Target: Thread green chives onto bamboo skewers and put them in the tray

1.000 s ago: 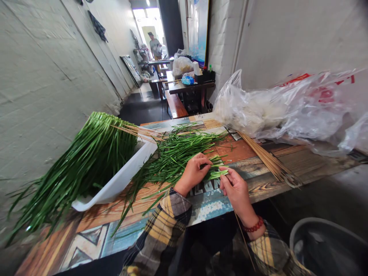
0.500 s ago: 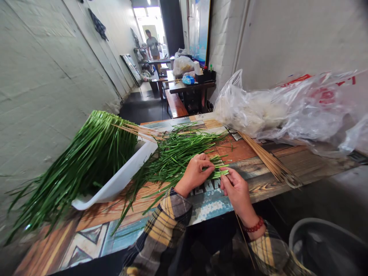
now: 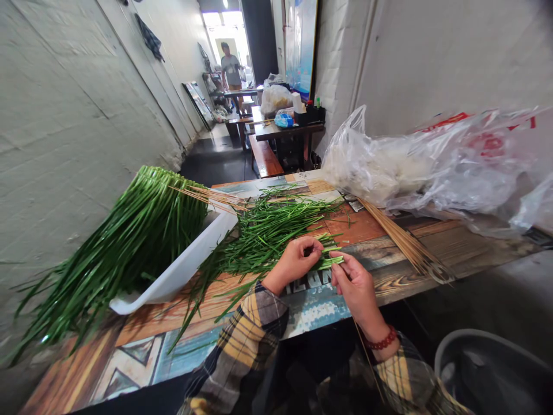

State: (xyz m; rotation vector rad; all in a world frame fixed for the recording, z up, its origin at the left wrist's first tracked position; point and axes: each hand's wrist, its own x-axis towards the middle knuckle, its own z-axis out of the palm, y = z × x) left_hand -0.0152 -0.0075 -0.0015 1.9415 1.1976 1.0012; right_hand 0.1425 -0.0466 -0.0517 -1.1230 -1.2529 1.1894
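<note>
at ten o'clock, the lined-up chives (image 3: pixel 159 225) look done; loose chives (image 3: pixel 268 230) at eleven seem left. right hand (image 3: pixel 355 282) pinches stems (image 3: pixel 335 262) at twelve; left hand (image 3: pixel 296 259) curls beside, hold unclear.

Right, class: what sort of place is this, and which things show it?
Probably a small eatery: a dark table and bench stand further back, while green stalks and thin sticks lie on the nearer table.
</note>
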